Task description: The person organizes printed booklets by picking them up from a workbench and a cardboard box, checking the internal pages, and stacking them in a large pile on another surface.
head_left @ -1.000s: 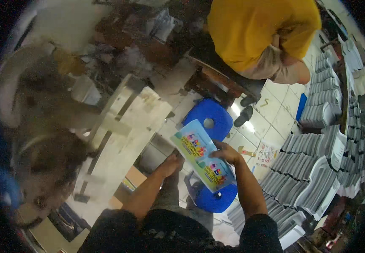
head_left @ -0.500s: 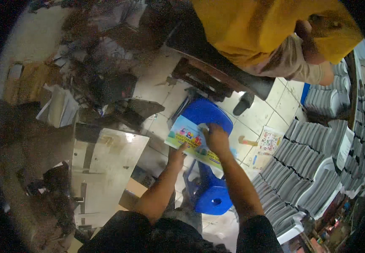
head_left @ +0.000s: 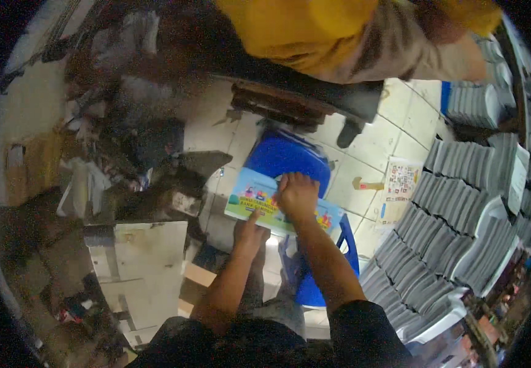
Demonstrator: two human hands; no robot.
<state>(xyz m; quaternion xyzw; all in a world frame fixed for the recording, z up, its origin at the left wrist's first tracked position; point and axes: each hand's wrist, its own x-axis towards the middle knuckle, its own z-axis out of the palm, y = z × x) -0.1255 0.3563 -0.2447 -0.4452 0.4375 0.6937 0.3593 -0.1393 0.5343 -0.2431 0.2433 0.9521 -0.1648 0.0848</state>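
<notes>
A wide, colourful printed sheet (head_left: 253, 187) in light blue and green lies level in front of me, over a blue plastic seat (head_left: 287, 153). My left hand (head_left: 250, 235) grips its near edge, left of the middle, thumb on top and the other fingers beneath. Across the middle of the sheet rests my right hand (head_left: 298, 195), its fingers bent and pressed together on the printed face. Its fingertips are partly hidden, so whether they pinch the paper or only press on it is unclear. More blue plastic (head_left: 314, 288) shows below my right forearm.
Tall rows of stacked grey-edged paper bundles (head_left: 443, 214) fill the right side. A person in a yellow top (head_left: 314, 30) is at the far side, by a dark bench (head_left: 277, 101). A pale board (head_left: 152, 270) and an open cardboard box (head_left: 198, 276) lie at left.
The sheet has turned flatter and shifted slightly left with both hands. My right hand has moved from its far edge to its middle. The view has also shifted.
</notes>
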